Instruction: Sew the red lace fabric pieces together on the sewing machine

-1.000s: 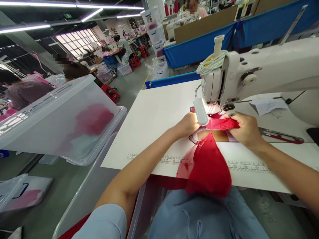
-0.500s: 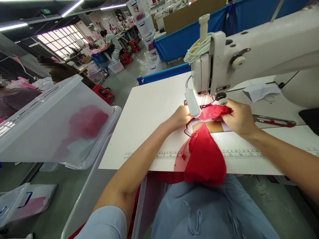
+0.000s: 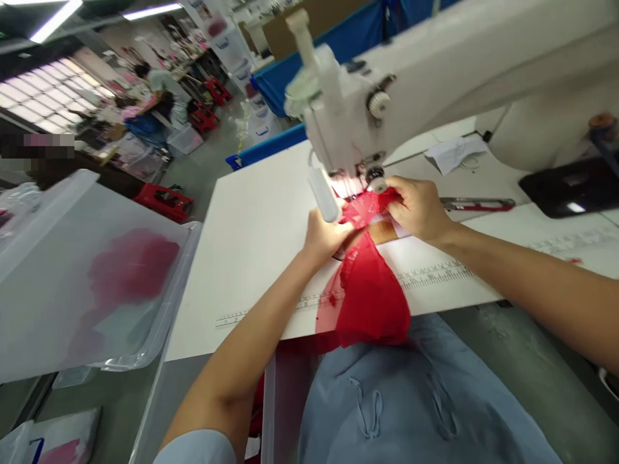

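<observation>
The fingers of the right hand [image 3: 418,209] pinch the upper edge of the red lace garment [image 3: 370,290] just beside the needle area, closed on the fabric. The left hand [image 3: 325,237] presses the same piece from the other side, fingers curled down onto it; whether they grip or only hold it flat I cannot tell. Both hands sit right under the head of the white sewing machine [image 3: 387,96], so the step in hand looks like feeding a seam; the next move likely calls for steady, even guidance with fingertips kept out of the needle's path. The garment is bright red, soft and limp, partly sheer lace. It lies on the white table [image 3: 261,225] and drapes over the front edge toward the lap.
</observation>
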### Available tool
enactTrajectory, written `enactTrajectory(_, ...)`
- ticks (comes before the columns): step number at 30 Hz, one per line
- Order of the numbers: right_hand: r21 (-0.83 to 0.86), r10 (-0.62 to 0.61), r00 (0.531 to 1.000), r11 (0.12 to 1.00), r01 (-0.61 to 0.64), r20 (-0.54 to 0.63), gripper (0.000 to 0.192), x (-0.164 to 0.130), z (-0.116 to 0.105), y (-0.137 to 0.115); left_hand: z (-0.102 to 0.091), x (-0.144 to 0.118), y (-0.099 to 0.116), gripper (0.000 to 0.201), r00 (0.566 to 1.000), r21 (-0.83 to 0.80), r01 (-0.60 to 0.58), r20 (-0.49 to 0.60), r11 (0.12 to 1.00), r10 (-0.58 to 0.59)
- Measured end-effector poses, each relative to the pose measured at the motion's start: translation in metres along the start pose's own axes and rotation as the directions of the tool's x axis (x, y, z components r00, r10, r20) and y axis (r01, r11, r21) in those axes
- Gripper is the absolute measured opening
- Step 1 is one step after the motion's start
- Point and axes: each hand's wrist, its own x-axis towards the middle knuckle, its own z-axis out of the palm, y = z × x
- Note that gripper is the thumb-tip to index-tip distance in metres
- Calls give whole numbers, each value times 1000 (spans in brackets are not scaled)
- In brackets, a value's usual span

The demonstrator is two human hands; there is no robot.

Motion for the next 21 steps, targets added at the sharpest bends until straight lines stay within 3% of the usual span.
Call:
enactTrajectory(4,-69,24,997,997,-18,79,22,2,-1,5,7,4,-1,20,975,109,-197,-80,974,206)
enactTrajectory(6,-106,19,992,994,-6,122,16,5,-1,8,9,9,-3,27,959,166,-257,-77,952,272)
enactTrajectory(11,-75,-28,983,996,42,180,29,10,-3,5,7,17,-14,32,922,249,-364,-40,898,385)
enactTrajectory(16,-90,-81,989,992,93,124,21,7,-2,5,1,13,-21,20,893,258,-422,-51,869,448)
enactTrajectory(21,27,-205,979,978,205,17,18,3,0,9,-10,8,-16,14,947,128,-322,43,938,319)
